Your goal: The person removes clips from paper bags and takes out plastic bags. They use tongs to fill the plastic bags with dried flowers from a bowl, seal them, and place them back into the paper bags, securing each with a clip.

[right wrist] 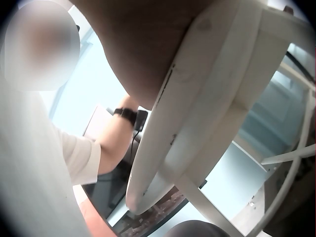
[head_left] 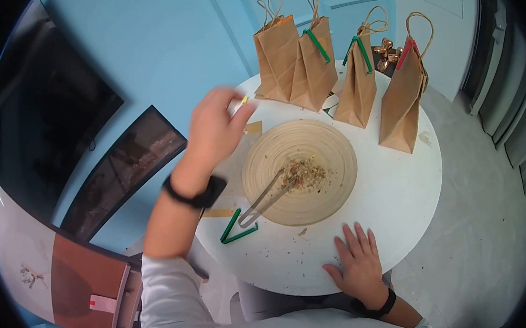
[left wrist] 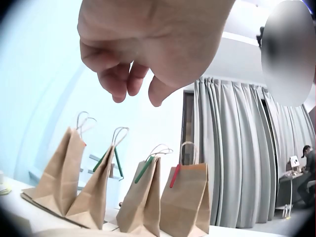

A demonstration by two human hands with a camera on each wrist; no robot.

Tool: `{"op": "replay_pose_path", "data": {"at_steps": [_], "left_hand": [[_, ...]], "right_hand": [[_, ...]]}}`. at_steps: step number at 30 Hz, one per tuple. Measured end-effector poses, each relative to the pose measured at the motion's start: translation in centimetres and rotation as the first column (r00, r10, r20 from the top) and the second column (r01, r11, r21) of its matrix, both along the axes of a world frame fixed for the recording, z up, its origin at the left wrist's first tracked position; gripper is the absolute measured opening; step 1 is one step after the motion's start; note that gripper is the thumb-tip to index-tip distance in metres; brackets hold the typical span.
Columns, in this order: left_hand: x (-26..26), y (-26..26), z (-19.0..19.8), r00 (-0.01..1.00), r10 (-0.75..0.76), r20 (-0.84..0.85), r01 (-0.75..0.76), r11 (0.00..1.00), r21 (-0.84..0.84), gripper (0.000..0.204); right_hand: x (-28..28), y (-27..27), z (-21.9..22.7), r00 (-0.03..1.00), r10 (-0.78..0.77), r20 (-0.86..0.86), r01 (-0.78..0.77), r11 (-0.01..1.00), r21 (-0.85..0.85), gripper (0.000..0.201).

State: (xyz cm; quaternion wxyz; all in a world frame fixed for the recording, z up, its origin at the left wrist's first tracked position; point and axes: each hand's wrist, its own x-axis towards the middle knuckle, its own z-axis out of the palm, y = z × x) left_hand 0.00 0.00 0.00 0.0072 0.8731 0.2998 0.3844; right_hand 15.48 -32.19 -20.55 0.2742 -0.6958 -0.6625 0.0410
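My left hand is raised over the left side of the table, slightly blurred in the head view. In the left wrist view its fingers bend loosely, with the thumb apart and nothing visible between them. Flat on the table's near edge rests my right hand, fingers straight and spread. Between the hands lies a round wooden plate bearing a heap of small dried bits. Metal tongs lean across its rim, tips in the heap. A green bag clip lies unfolded beside them.
Several brown paper bags with twisted handles stand along the far edge of the white round table, clipped in green, red or orange. Crumbs are scattered near the front. A dark screen is at the left; grey curtains hang beyond.
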Motion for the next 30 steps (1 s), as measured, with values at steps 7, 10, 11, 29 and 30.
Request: {"op": "replay_pose_path", "data": {"at_steps": [7,10,11,29,30], "left_hand": [[21.2,12.7,2.3,0.967,0.190,-0.168,-0.193,0.981,-0.004,0.052],[24.4,13.0,3.1,0.939,0.236,-0.251,-0.299,0.921,-0.249,0.050],[24.9,13.4,2.7,0.934,0.237,-0.266,-0.306,0.917,-0.256,0.048],[-6.3,-0.5,1.6,0.962,0.111,0.248,-0.102,0.994,-0.049,0.024],[-9.8,-2.5,-1.1,0.960,0.137,0.246,-0.107,0.986,-0.131,0.022]], "right_hand": [[0.2,0.2,0.3,1.000,0.007,0.016,-0.007,1.000,-0.021,0.060],[0.2,0.1,0.0,0.999,0.007,0.033,-0.005,0.999,-0.035,0.060],[0.2,0.1,0.0,0.999,0.007,0.033,-0.006,0.999,-0.036,0.060],[-0.2,0.4,0.1,0.999,0.029,0.025,-0.028,0.999,-0.027,0.059],[-0.1,0.4,0.0,0.999,0.028,0.036,-0.027,0.999,-0.027,0.059]]}}
